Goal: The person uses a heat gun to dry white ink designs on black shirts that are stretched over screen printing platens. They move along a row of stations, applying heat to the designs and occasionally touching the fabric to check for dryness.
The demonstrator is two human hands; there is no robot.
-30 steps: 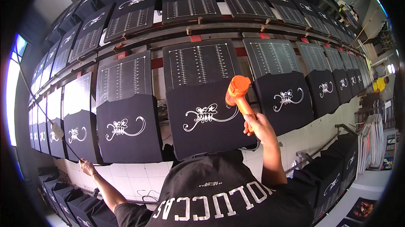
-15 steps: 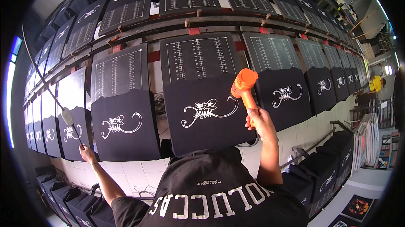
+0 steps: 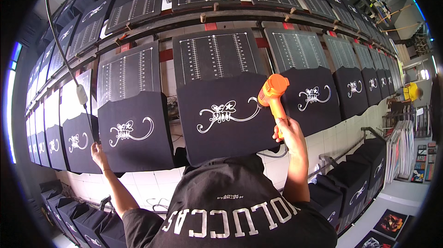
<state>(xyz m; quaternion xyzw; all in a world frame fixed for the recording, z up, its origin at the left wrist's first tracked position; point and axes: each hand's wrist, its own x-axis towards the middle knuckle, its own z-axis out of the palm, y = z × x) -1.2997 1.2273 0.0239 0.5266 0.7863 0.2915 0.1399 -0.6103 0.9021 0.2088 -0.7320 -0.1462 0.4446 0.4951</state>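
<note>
My right hand (image 3: 291,133) is wrapped round the handle of an orange heat gun (image 3: 275,92). The gun's dark nozzle is close to the right end of the white line-drawn print (image 3: 224,114) on a black shirt (image 3: 230,143). That shirt covers the lower part of a dark flat board (image 3: 198,61) marked with white scales. At the left, my left hand (image 3: 98,156) has its fingers closed on a dark cable (image 3: 61,47). A pale connector (image 3: 81,94) sits on the cable above the hand. Another printed black shirt (image 3: 136,149) lies just right of that hand.
Rows of similar boards with black shirts run to both sides, split by a rail (image 3: 166,23) with small pegs. More shirt-covered boards (image 3: 362,179) stand behind me. At right are stacked frames (image 3: 399,149) and a person in yellow (image 3: 410,92). A loose cord touches the tiled floor (image 3: 157,180).
The cable and its connector have shifted rightward, and the connector hangs slightly lower. My left hand has risen a little. The heat gun has moved slightly right and remains over the same shirt.
</note>
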